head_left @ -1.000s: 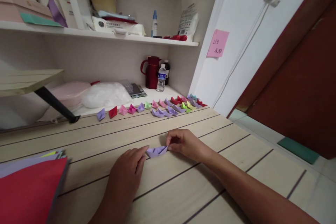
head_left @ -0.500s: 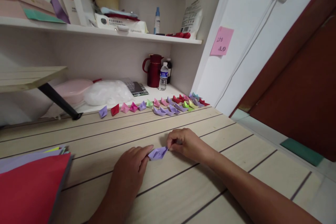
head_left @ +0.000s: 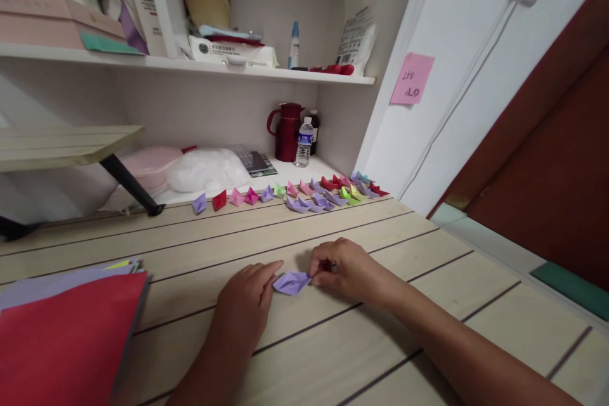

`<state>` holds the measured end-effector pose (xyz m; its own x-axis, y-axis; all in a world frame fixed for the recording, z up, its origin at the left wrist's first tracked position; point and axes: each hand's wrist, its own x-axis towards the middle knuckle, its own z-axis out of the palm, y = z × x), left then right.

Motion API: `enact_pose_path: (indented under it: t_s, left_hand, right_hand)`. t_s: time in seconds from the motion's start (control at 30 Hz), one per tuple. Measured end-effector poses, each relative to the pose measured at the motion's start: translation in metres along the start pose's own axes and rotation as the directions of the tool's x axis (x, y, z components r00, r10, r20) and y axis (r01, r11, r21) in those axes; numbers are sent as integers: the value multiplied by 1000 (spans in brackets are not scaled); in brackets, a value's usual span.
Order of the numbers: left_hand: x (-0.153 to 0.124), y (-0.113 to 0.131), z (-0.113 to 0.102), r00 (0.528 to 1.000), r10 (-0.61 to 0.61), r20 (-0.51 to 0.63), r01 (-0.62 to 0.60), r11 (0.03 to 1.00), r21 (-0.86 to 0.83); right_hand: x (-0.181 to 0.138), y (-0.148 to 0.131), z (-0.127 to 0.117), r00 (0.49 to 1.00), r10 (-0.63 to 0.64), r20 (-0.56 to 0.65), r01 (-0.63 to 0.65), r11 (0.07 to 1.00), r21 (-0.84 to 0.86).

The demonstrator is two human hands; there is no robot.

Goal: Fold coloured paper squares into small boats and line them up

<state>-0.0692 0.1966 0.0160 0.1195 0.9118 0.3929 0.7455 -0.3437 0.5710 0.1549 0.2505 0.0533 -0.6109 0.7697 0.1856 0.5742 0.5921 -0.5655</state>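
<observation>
A small purple folded paper boat [head_left: 291,282] lies on the pale wooden table [head_left: 333,342] between my hands. My left hand [head_left: 247,304] pinches its left end with fingers pressed together. My right hand [head_left: 345,269] pinches its right end, fingers curled. A row of several finished paper boats [head_left: 295,193] in purple, red, pink and green stands along the table's far edge.
A stack of coloured paper sheets [head_left: 66,330] with red on top lies at the near left. Behind the table a shelf holds a red jug [head_left: 287,132], a water bottle [head_left: 304,143] and a white bag [head_left: 207,171]. A pink sticky note [head_left: 412,79] hangs on the white wall.
Both hands stayed on the purple boat and pulled its ends, so it looks opened out wider. The view has shifted slightly to the left.
</observation>
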Motion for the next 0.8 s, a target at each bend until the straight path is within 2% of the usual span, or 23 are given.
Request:
enact_pose_path:
  t_s: [0.37, 0.6, 0.7, 0.8]
  left_hand:
    - [1, -1, -7, 957, -285, -51, 264, 931, -251]
    - [3, 1, -10, 912, -399, -90, 348, 873, -342]
    - [4, 0, -11, 875, -467, -130, 396, 843, -364]
    - [4, -2, -13, 863, -487, -132, 411, 830, -377]
  right_hand:
    - [2, 8, 2, 1000, 12, 17, -13, 999, 44]
    - [5, 14, 3, 1000, -18, -16, 19, 994, 111]
    - [6, 16, 3, 999, -35, 0, 34, 989, 142]
    - [7, 17, 3, 998, -62, 19, 58, 983, 172]
